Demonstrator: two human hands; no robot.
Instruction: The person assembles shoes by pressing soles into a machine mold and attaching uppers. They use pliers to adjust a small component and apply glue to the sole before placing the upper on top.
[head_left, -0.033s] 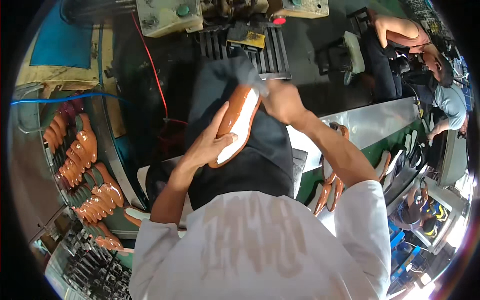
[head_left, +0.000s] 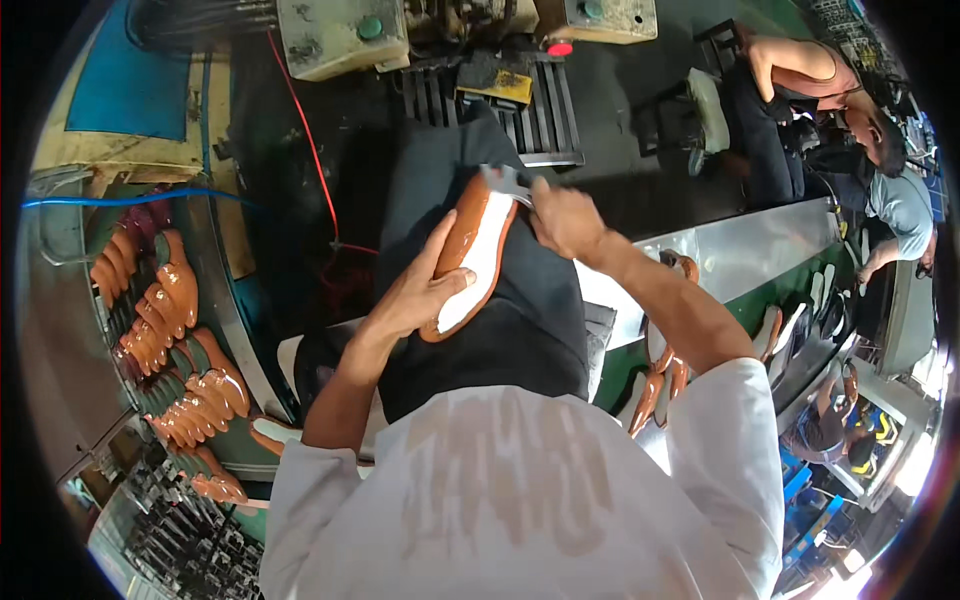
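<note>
A glossy brown shoe upper (head_left: 462, 240) lies over my lap with its white insole (head_left: 484, 250) facing up, its toe pointing away from me. My left hand (head_left: 428, 285) grips it from the left, thumb on the insole and fingers along the side. Closed around the handle of grey metal pincers (head_left: 506, 181), my right hand (head_left: 566, 221) is just right of the toe. The head of the pincers touches the toe edge; its exact bite is too small to make out.
Brown uppers (head_left: 180, 310) line a rack on my left. More brown shoes (head_left: 655, 385) lie by my right elbow, near a metal bench (head_left: 740, 250). A machine (head_left: 345, 35) stands ahead, with a red cable (head_left: 305, 125) on the floor. Co-workers (head_left: 800, 70) sit at right.
The pincers and my right hand, blurred before, now show more sharply at the toe, with the right hand slightly lower. My left hand keeps its hold on the shoe upper.
</note>
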